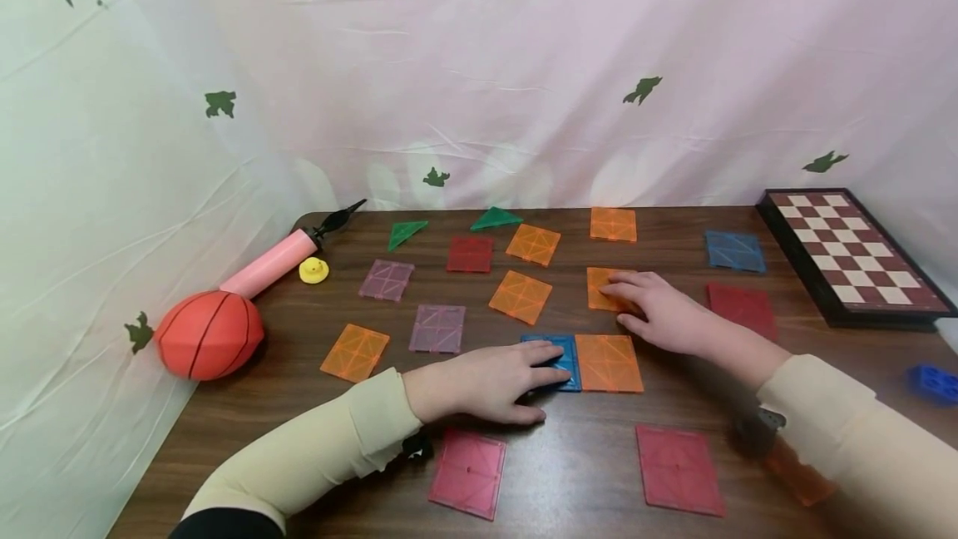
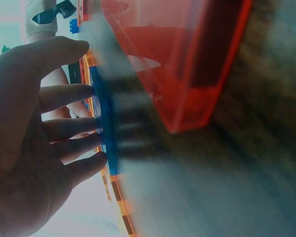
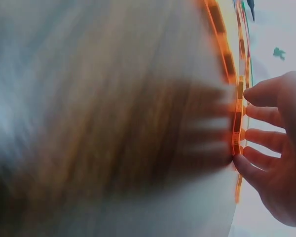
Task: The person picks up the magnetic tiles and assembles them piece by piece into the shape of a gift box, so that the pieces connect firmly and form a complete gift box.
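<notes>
My left hand (image 1: 497,379) rests its fingertips on a blue square tile (image 1: 570,363), seen edge-on in the left wrist view. An orange square tile (image 1: 609,363) lies against the blue one's right side. Farther back, my right hand (image 1: 662,313) touches another orange tile (image 1: 597,289) with spread fingers; the hand covers part of it. In the right wrist view, the fingertips meet the face of that orange tile (image 3: 238,118). A pink-red tile (image 1: 467,472) lies below the left hand and looms large in the left wrist view.
Loose orange, purple, red and green tiles lie around, including a purple tile (image 1: 437,328) and a red tile (image 1: 470,254). A chessboard (image 1: 853,252) stands at right, a blue block (image 1: 935,383) near the right edge. A ball (image 1: 209,335), pink pump (image 1: 269,264) and yellow duck (image 1: 313,270) sit left.
</notes>
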### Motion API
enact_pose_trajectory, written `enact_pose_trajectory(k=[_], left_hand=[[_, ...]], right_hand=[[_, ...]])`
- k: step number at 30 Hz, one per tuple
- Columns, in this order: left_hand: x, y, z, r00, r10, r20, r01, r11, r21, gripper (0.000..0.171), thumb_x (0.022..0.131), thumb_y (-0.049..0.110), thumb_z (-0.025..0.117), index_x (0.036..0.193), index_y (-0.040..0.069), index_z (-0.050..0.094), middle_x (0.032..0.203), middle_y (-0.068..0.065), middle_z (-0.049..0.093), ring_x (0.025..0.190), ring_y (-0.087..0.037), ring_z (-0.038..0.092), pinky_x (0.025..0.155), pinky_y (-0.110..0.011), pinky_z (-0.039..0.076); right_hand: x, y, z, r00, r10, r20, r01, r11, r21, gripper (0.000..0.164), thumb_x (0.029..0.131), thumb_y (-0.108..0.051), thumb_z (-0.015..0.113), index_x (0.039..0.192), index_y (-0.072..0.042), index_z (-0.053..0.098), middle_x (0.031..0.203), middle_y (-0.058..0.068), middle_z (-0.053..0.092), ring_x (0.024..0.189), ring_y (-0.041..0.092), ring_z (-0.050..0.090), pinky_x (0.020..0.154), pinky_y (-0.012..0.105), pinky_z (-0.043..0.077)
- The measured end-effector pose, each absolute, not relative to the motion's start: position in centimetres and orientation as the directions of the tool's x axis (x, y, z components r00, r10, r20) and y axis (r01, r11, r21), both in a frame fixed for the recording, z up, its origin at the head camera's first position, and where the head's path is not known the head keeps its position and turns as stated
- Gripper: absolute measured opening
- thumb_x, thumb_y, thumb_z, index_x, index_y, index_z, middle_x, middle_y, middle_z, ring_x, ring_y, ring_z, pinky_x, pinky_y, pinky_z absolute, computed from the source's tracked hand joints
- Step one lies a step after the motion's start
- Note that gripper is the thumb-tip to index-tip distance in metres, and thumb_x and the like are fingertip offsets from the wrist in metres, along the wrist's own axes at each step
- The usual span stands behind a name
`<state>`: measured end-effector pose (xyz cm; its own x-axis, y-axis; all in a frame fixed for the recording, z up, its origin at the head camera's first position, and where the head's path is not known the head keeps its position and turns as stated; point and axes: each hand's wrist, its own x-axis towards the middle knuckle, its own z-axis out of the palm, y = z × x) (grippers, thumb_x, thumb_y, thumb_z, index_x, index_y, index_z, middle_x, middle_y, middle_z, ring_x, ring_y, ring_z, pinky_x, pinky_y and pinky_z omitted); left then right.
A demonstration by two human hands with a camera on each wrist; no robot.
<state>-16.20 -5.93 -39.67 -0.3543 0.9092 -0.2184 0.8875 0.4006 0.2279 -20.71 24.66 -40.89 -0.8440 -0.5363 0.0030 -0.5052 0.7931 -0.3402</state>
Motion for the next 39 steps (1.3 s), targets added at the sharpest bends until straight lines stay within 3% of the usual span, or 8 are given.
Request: enact_pose_trajectory(k=[24, 32, 35, 39], left_hand=[[-16.3, -5.8, -39.9, -0.355, 0.913, -0.202, 0.895, 0.394, 0.207, 0.061, 0.102, 0.040, 0.061, 0.155, 0.016, 0.045, 0.161, -0.014, 0.035, 0.149, -0.026, 0.031, 0.117, -0.032, 0.029], [-16.4, -5.9, -39.8, -0.361, 0.913, -0.191, 0.881, 0.401, 0.249, 0.060, 0.102, 0.040, 0.061, 0.154, 0.015, 0.047, 0.161, -0.014, 0.035, 0.150, -0.026, 0.030, 0.118, -0.033, 0.028], [-17.3, -6.2, -39.6, -0.400, 0.906, -0.141, 0.848, 0.424, 0.318, 0.057, 0.102, 0.037, 0.062, 0.151, 0.012, 0.050, 0.159, -0.014, 0.039, 0.148, -0.027, 0.032, 0.118, -0.034, 0.028], [-19.5, -6.9, -39.4, -0.554, 0.831, -0.056, 0.765, 0.535, 0.359, 0.052, 0.100, 0.031, 0.065, 0.146, 0.007, 0.055, 0.152, -0.014, 0.047, 0.142, -0.027, 0.040, 0.117, -0.038, 0.032]], right_hand=[[-18.2, 22.9, -41.3, -0.788, -0.616, 0.006, -0.572, 0.728, -0.377, 0.051, 0.097, -0.020, 0.071, 0.144, -0.009, 0.058, 0.150, 0.021, 0.047, 0.135, 0.043, 0.041, 0.105, 0.063, 0.040], [-17.8, 23.2, -41.3, -0.765, -0.644, -0.008, -0.578, 0.692, -0.433, 0.072, 0.087, -0.042, 0.081, 0.147, -0.012, 0.056, 0.155, 0.023, 0.040, 0.139, 0.047, 0.034, 0.105, 0.068, 0.037], [-17.7, 23.4, -41.4, -0.761, -0.648, -0.034, -0.563, 0.684, -0.464, 0.081, 0.082, -0.049, 0.084, 0.148, -0.014, 0.054, 0.158, 0.023, 0.035, 0.142, 0.051, 0.027, 0.104, 0.072, 0.033], [-17.5, 23.3, -41.4, -0.757, -0.651, -0.051, -0.555, 0.683, -0.476, 0.088, 0.078, -0.054, 0.084, 0.150, -0.015, 0.052, 0.160, 0.022, 0.031, 0.143, 0.052, 0.024, 0.104, 0.073, 0.033]])
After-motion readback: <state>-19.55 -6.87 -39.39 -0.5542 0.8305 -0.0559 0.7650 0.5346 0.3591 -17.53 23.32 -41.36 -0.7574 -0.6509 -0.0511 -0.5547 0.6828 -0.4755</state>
